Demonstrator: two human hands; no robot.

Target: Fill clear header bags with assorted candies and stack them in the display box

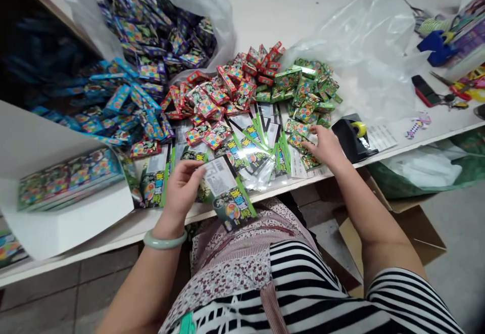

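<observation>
My left hand [184,188] is closed on the edge of a printed plastic bag [232,200] with a barcode panel and a green and black design, held tilted over the table edge. At the near edge of a heap of small green boxes [305,91], my right hand [325,147] has its thumb and fingers closed at a small green box [298,141]. Between my hands, more printed bags [257,147] lie fanned out on the table. Small red boxes [215,96] are heaped just beyond them.
Small blue boxes [132,104] are heaped at the left, below a clear sack [223,10] of purple boxes. A white carton [68,223] holds packed rows at the near left. To the right are a tape dispenser [354,139], clear plastic [371,56] and a black-and-red tool [426,90].
</observation>
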